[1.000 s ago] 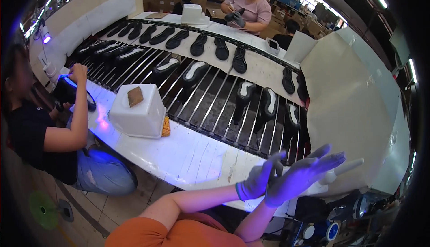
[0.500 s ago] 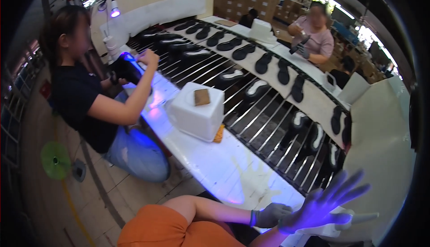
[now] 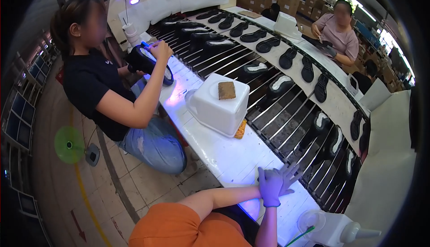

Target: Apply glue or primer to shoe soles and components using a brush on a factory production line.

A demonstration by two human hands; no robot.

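Observation:
Both my hands wear thin grey gloves, tinted violet by the lamp light, and they meet over the white bench near its front right. My left hand (image 3: 290, 179) has its fingers spread, pointing right toward the rollers. Across its wrist and back lies my right hand (image 3: 270, 188), its fingers bent over the glove there; their tips are partly hidden. Close by on the right lies a white plastic bottle (image 3: 329, 229) with a nozzle, tipped on its side, with a green brush handle (image 3: 307, 231) at its opening.
A white tub (image 3: 219, 108) with a brown pad (image 3: 226, 90) on it stands on the bench beside an orange sponge (image 3: 240, 129). Black shoe uppers (image 3: 278, 85) lie on the rollers, soles (image 3: 287, 59) on the shelf beyond. A co-worker (image 3: 103, 77) brushes a shoe at left; another person (image 3: 338, 36) works opposite.
My right hand has swung left and down from its raised spread and now lies over my left wrist. My left fingers have opened out. The view has shifted, and the tipped bottle shows more.

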